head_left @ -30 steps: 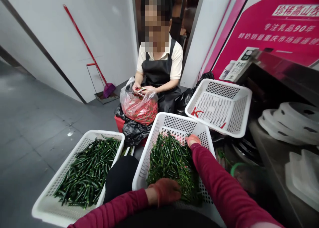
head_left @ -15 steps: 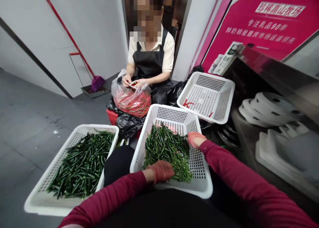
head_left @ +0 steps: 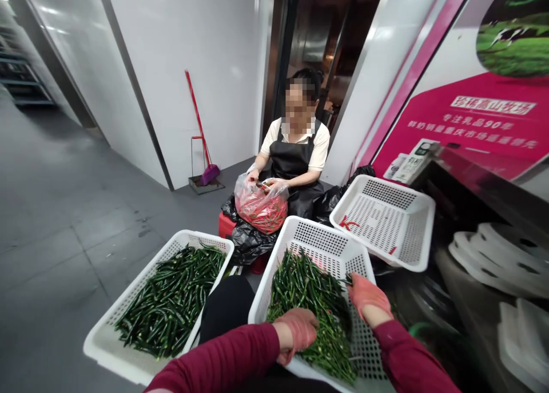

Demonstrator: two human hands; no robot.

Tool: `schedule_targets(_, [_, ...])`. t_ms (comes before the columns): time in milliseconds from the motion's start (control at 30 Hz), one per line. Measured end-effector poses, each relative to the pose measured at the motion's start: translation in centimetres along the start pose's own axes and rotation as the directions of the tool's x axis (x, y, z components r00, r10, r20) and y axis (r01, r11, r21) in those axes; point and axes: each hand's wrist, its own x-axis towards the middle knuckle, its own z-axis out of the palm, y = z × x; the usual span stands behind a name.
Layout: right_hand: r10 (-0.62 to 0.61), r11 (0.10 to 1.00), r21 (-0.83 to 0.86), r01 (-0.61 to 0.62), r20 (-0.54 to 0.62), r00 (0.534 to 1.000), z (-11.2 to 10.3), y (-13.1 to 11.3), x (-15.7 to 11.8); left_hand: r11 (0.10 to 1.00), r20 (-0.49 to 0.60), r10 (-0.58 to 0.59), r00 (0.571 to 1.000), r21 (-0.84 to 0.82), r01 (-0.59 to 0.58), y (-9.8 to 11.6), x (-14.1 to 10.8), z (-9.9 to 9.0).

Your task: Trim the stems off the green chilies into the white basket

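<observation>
A white perforated basket (head_left: 330, 235) stands in front of me, holding green chili peppers (head_left: 309, 284) with thin green stems (head_left: 330, 347) heaped at the near side. My left hand (head_left: 299, 331), in a thin orange-red glove, bends its fingers down over the stems; whatever lies in its grasp is hidden. At the basket's right wall, my right hand (head_left: 369, 297), gloved alike, pinches a dark green chili pepper (head_left: 346, 280), of which only a small end shows. To my left, a second white basket (head_left: 124, 361) holds a pile of green chili peppers (head_left: 171, 301).
Opposite me sits a person in a black apron (head_left: 294, 158), hands at a clear bag of red chilies (head_left: 263, 213). A third white basket (head_left: 386, 210) holds a few red chilies. White stacked pieces (head_left: 493, 255) lie right. A broom (head_left: 209, 174) and dustpan (head_left: 201, 186) stand by the wall.
The view has shifted, so the baskets and the person appear lower and farther right. My hands remain at the middle basket, the left over the stems and the right along its right wall.
</observation>
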Motion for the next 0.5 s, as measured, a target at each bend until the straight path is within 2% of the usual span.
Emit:
schedule_targets(67, [-0.049,0.975,0.217,0.056,-0.038,0.998,0.2,-0.6,-2.4,0.998,-0.046,-0.067,0.997,0.012,0.067,0.5,-0.4,0.4])
schedule_targets(100, [-0.055,0.941,0.332,0.069,-0.052,0.997,0.7,-1.1,-3.6,0.998,-0.028,-0.067,0.997,-0.008,0.067,0.8,-0.6,0.6])
schedule_targets(167, [-0.028,0.856,0.513,0.065,-0.08,0.996,1.8,-1.9,-5.7,0.996,0.099,-0.014,0.995,-0.088,0.023,1.2,-0.7,0.7])
schedule_targets(233, [0.027,0.791,0.611,0.041,-0.101,0.994,2.9,-2.3,-7.2,0.986,0.229,0.033,0.973,-0.167,0.006,1.4,-0.5,0.8])
schedule_targets(267, [0.049,0.766,0.643,0.031,-0.107,0.993,3.3,-2.3,-7.6,0.982,0.261,0.044,0.964,-0.188,0.006,1.4,-0.5,0.8])
schedule_targets(367, [0.065,0.711,0.702,0.038,-0.12,0.991,3.6,-1.8,-8.5,0.977,0.197,0.011,0.98,-0.213,0.032,1.1,-0.7,1.1])
schedule_targets(500, [0.089,0.667,0.742,0.061,-0.16,0.983,3.7,-1.5,-9.7,0.94,0.082,0.005,0.997,-0.341,0.023,0.9,-1.2,1.5])
